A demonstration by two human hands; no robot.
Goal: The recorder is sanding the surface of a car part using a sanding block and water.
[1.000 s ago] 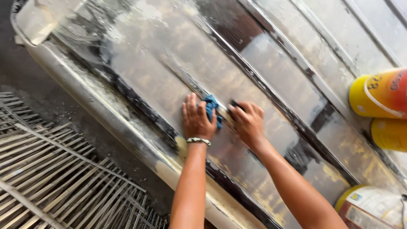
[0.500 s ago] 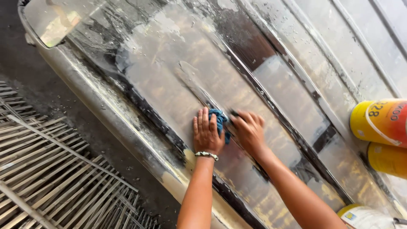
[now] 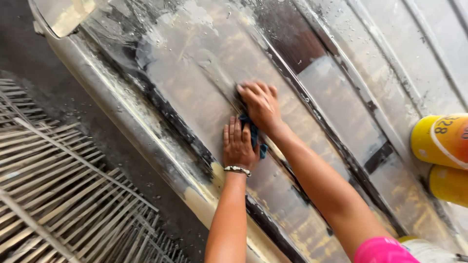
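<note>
The big wet, ribbed metal sheet (image 3: 341,112) fills most of the view, soapy film and droplets across it, running diagonally w/ its rounded edge toward the dark floor. Compared w/ half a sec ago, both hands sit further up the sheet along the same raised rib — the right hand (image 3: 261,104) has pushed ahead, fingers spread and pressing flat on the metal, while the left hand (image 3: 239,146) trails just behind, palm down, fingers straight. The blue cloth (image 3: 253,136) is pinched between them, mostly under the right wrist and beside the left fingers; which hand actually grips it can't be told. The scrubbing looks to be working up the rib, w/ a cleaner, shinier patch near the hands. A slatted metal rack (image 3: 63,195) lies lower left, cut off by the frame. Two yellow containers (image 3: 441,141) at right are cropped; a white tub at the bottom corner barely shows. The beaded bracelet (image 3: 237,170) sits on the left wrist — most of the cloth is hidden.
</note>
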